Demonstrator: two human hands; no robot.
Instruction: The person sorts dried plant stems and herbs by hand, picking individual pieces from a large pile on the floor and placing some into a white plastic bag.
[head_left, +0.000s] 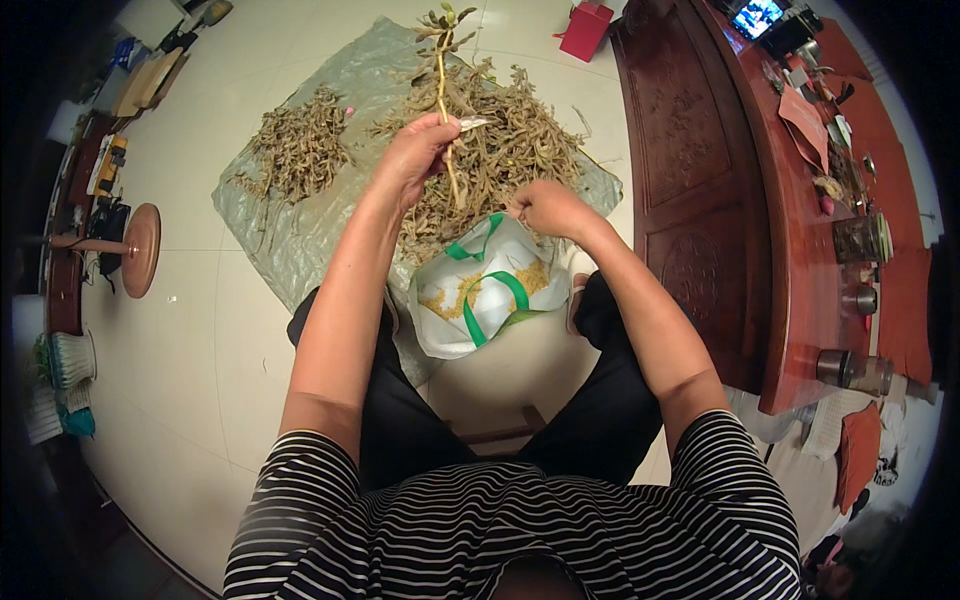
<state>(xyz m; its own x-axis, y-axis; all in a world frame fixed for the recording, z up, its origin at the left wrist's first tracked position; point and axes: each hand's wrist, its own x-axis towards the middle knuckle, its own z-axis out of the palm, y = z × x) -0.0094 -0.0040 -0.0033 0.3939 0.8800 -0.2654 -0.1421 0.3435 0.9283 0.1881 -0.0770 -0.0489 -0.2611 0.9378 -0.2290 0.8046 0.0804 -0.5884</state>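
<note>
My left hand (424, 154) is closed on the pale stem of a dried plant stalk (441, 82), its leafy top pointing away from me. A pale, blade-like piece (477, 122) sticks out beside the fingers; what it is I cannot tell. My right hand (546, 210) has its fingers curled at the near edge of a large heap of dried plants (517, 127); whether something is pinched in them is hidden. Just below, between my knees, a white bag (435, 330) with green handles stands with its mouth wide, small yellowish bits inside it.
A greenish plastic sheet (277, 232) lies under both the large heap and a smaller heap of dried plants (300, 146) at the left. A carved wooden table (780, 300) runs along the right, with jars on top. A red box (586, 31) sits on the floor beyond.
</note>
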